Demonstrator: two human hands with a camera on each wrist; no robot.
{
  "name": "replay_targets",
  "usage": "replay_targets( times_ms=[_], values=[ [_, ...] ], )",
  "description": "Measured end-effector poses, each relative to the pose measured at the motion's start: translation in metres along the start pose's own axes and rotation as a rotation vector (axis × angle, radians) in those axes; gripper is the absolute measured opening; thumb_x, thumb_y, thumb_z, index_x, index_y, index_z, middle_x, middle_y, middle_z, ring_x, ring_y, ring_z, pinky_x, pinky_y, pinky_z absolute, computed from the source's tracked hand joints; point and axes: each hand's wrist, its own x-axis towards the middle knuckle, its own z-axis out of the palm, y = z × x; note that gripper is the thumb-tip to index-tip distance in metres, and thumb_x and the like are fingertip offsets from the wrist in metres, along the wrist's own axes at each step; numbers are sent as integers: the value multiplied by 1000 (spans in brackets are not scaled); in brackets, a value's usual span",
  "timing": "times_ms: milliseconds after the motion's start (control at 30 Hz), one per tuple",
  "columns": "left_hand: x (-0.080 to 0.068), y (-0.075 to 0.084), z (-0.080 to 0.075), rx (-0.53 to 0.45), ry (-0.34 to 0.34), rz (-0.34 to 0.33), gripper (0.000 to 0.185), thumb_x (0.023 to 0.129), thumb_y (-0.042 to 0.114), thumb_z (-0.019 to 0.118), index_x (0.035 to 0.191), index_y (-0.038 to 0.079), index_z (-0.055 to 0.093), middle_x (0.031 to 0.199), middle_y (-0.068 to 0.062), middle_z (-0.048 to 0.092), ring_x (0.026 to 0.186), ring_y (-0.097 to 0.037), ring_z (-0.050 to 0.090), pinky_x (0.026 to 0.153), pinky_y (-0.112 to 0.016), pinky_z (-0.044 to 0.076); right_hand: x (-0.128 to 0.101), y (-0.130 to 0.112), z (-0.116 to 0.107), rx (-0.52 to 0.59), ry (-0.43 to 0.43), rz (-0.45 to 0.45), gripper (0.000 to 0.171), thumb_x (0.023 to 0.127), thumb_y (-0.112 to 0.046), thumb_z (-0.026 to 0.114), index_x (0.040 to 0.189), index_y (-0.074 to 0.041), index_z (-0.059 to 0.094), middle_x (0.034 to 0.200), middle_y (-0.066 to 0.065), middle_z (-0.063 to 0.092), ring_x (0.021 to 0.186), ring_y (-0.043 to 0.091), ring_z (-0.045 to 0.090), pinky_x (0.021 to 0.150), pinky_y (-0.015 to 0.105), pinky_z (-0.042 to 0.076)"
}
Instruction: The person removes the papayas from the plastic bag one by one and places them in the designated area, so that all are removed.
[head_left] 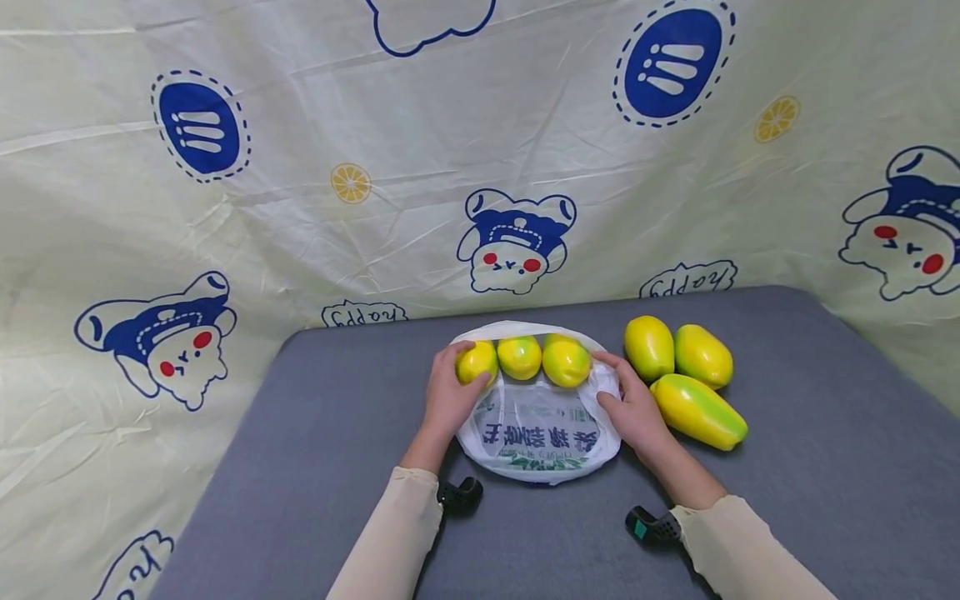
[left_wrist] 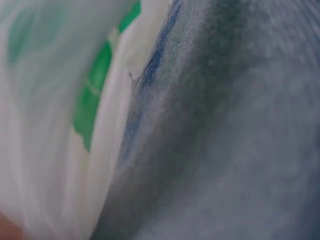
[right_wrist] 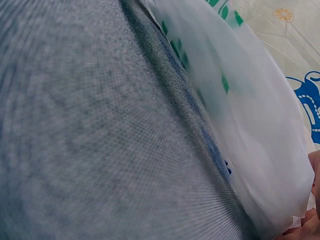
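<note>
A white plastic bag [head_left: 540, 461] with dark print and green leaves lies spread in a round shape on the table. Along its far side, three glossy yellow-green fruits sit in a row: a left one [head_left: 474, 364], a middle one [head_left: 520, 357] and a right one [head_left: 566, 361]. My left hand [head_left: 448, 392] curls round the left fruit, thumb on its near side. My right hand [head_left: 634, 406] pinches the bag's right edge beside the right fruit. In the right wrist view, fingertips [right_wrist: 311, 220] meet the bag [right_wrist: 265, 130]. The left wrist view shows mostly bag [left_wrist: 45, 125] and cloth.
Right of the bag lie three more yellow-green fruits: two oval ones [head_left: 648, 348] [head_left: 703, 356] and a longer one [head_left: 699, 411] near my right forearm. Grey cloth covers the table [head_left: 330, 467]. A printed cream curtain [head_left: 420, 242] hangs behind it.
</note>
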Motion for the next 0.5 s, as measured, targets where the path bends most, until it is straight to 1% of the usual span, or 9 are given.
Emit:
replay_targets(
  times_ms=[100, 233, 333, 500],
  values=[
    [0, 0, -1, 20, -1, 3, 53, 88, 21, 75, 136, 21, 51, 145, -12, 47, 125, -33, 51, 109, -52, 43, 0, -1, -1, -7, 1, -9, 63, 98, -4, 46, 157, -19, 29, 166, 13, 24, 147, 36, 31, 120, 60, 25],
    [1, 1, -2, 30, -12, -10, 57, 87, 23, 77, 135, 21, 48, 141, -11, 50, 120, -32, 53, 105, -52, 45, 1, -2, -1, -13, 5, -12, 63, 98, -4, 46, 157, -19, 28, 165, 14, 24, 147, 36, 31, 120, 60, 25],
    [1, 0, -2, 20, -15, -15, 57, 86, 23, 77, 134, 20, 46, 141, -11, 50, 120, -31, 53, 105, -50, 46, 0, -3, -2, -17, 3, -10, 63, 98, -4, 46, 157, -18, 28, 165, 14, 25, 146, 36, 32, 120, 60, 25],
    [1, -3, -1, -14, 0, -12, 55, 85, 17, 77, 131, 18, 46, 139, -13, 51, 120, -32, 53, 105, -50, 47, -1, -1, -1, -23, 1, -8, 62, 98, -5, 46, 156, -18, 29, 165, 14, 25, 145, 36, 33, 120, 60, 25]
  ],
)
